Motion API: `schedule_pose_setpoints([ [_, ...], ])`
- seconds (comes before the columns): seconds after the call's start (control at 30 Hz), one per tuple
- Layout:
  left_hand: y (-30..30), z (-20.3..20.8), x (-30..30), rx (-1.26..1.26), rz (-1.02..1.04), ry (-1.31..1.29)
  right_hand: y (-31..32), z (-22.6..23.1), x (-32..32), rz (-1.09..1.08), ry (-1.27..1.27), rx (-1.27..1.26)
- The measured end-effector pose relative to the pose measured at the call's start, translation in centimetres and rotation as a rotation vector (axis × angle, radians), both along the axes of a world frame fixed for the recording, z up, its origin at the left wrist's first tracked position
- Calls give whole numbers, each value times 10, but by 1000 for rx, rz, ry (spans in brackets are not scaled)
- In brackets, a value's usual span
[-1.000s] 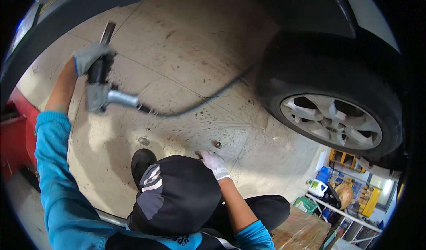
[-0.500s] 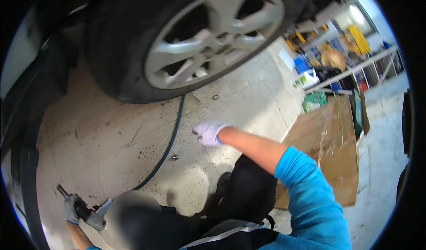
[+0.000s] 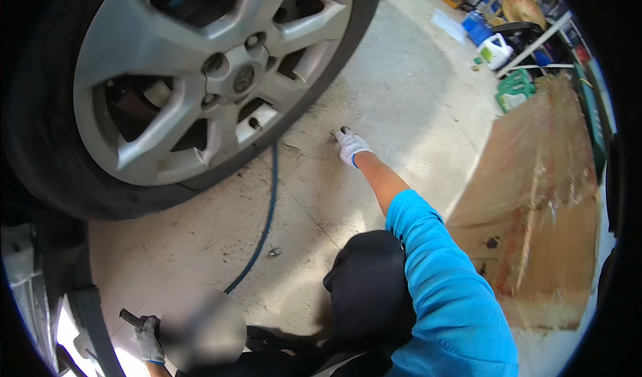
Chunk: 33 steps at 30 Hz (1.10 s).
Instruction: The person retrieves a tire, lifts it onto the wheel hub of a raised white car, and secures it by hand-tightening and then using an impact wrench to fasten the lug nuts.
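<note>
Concrete garage floor (image 3: pixel 401 103) spreads under a car wheel (image 3: pixel 194 76). Hands well apart: right hand (image 3: pixel 349 145) closing on a small nut (image 3: pixel 335 133), best pinched firmly; left hand (image 3: pixel 148 337) grips a tool (image 3: pixel 131 319) near the hose (image 3: pixel 264 223).

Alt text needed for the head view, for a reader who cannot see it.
A gloved right hand reaches to a small metal piece on the concrete floor beside a car wheel. The gloved left hand grips a tool; a dark hose crosses the floor.
</note>
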<state>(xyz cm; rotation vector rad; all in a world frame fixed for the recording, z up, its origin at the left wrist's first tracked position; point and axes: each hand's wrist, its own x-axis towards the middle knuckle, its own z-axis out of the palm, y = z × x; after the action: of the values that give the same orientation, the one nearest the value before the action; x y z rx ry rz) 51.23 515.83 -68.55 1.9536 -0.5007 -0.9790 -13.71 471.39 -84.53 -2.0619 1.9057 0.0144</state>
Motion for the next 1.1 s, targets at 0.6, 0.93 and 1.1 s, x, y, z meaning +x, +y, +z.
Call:
schedule_pose_setpoints([
  [0.6,-144,81,-206,-58,-65,248,34,227,88,120,-957,-446],
  [0.93,-223,-7,-268,48,-110,194,89,272,157,93,-617,-78],
  [1.1,-204,-39,-323,160,-303,-94,126,259,167,-34,-650,-8],
])
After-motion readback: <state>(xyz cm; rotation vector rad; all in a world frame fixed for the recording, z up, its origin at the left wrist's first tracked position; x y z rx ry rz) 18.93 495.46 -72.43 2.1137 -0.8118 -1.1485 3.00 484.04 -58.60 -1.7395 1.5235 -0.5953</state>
